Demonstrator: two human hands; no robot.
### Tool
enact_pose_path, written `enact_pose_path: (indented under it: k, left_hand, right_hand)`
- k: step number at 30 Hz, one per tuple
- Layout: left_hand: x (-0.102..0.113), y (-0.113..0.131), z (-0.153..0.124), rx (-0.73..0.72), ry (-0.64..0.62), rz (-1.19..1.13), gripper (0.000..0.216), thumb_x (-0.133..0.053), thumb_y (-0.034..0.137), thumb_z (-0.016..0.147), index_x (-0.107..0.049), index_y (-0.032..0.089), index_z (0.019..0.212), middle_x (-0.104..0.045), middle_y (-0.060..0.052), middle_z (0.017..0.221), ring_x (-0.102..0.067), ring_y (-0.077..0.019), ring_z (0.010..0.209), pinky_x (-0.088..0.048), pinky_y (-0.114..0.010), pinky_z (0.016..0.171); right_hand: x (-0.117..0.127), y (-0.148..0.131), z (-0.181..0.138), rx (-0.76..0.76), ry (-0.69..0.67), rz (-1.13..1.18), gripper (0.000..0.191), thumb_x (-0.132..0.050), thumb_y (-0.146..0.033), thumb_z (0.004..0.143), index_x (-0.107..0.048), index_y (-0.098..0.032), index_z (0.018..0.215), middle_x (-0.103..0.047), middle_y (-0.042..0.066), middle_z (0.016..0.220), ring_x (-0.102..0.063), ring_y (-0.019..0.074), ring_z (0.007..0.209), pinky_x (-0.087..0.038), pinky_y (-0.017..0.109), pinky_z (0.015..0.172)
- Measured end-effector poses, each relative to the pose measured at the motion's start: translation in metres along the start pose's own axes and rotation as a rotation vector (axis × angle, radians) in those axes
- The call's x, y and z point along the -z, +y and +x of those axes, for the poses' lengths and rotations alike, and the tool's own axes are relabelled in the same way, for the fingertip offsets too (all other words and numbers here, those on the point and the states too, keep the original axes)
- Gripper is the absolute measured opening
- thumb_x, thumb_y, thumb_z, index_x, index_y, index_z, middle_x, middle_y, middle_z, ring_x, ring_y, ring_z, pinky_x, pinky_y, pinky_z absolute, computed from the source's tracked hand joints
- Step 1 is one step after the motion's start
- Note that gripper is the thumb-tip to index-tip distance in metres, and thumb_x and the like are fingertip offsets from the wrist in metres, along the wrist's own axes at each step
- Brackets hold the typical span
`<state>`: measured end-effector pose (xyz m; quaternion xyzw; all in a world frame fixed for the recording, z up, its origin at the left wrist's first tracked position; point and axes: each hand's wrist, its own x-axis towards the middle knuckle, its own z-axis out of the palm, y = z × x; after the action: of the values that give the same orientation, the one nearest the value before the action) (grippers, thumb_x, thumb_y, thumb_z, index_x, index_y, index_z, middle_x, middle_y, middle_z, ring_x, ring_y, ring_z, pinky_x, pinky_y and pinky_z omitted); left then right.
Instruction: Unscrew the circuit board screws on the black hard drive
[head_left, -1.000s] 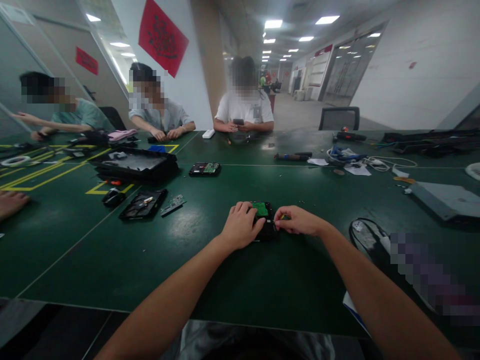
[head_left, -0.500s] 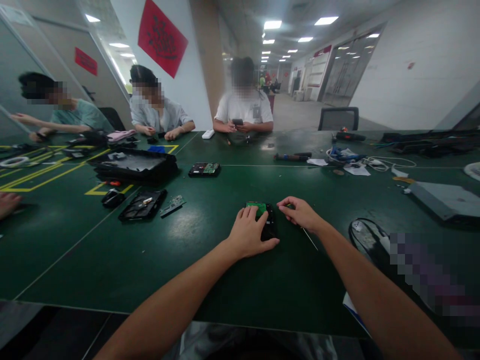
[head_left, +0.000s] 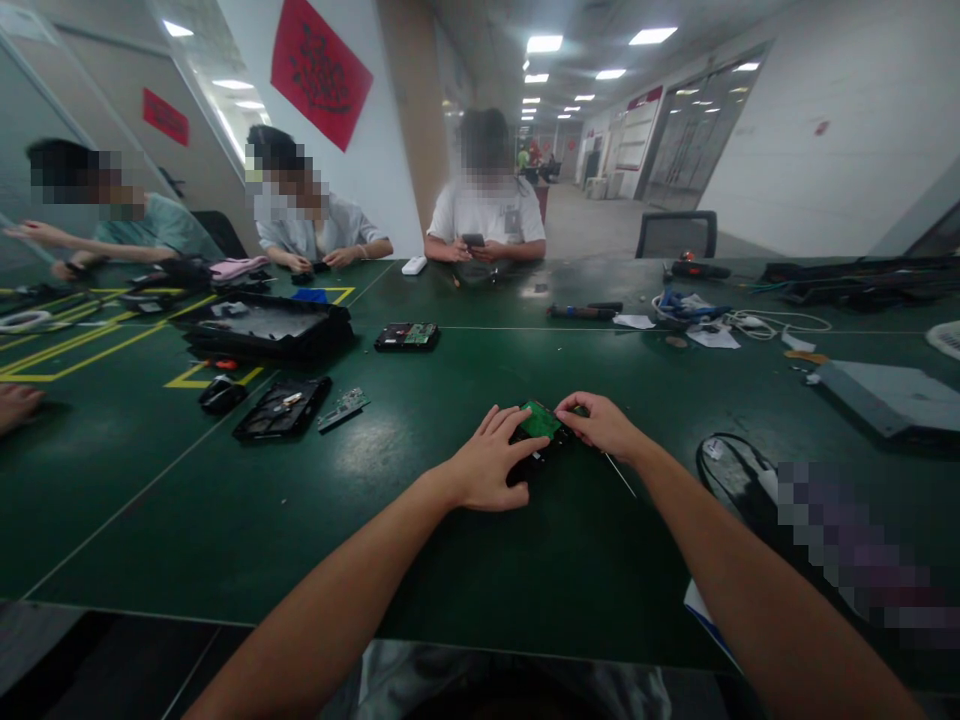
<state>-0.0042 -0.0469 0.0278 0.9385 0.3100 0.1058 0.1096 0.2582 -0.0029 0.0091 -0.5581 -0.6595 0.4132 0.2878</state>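
A black hard drive with a green circuit board lies turned at an angle on the table in front of me. My left hand grips it from the left, fingers over the far side and thumb along the near side. My right hand is closed in a pinch at the drive's right corner. From under that hand a thin metal screwdriver shaft sticks out toward me. The screwdriver's handle is mostly hidden in the fingers.
Left of the drive lie a loose circuit board, an opened black casing and another drive. Farther back is a black tray. A grey metal box and cables are at right. Several people sit around the table.
The hard drive has turned and shifted right, its circuit board now close to my right fingers. My left hand has moved along its left side. My right hand has barely moved.
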Motion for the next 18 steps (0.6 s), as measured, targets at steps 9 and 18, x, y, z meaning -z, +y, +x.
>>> enact_pose_path:
  k: [9,18]
  left_hand:
    - [-0.009,-0.003,0.0,0.129,0.067,-0.037,0.086,-0.068,0.058,0.08,-0.043,0.017,0.152,-0.033,-0.015,0.163,-0.029,-0.0363,0.152,-0.032,-0.05,0.124]
    - [-0.019,-0.006,0.005,0.256,0.106,0.046,0.1,-0.05,0.086,0.081,-0.043,0.015,0.151,-0.04,-0.016,0.16,-0.028,-0.0368,0.152,-0.033,-0.051,0.123]
  right_hand:
    - [-0.001,-0.002,0.0,0.055,0.079,-0.093,0.028,-0.068,-0.044,0.087,-0.071,-0.02,0.1,-0.062,-0.001,0.067,-0.052,0.0133,0.056,-0.041,0.027,0.054]
    - [-0.003,-0.008,0.001,0.268,0.064,-0.31,0.018,-0.067,-0.036,0.089,-0.077,-0.023,0.096,-0.072,0.004,0.098,-0.063,0.0204,0.092,-0.046,0.035,0.085]
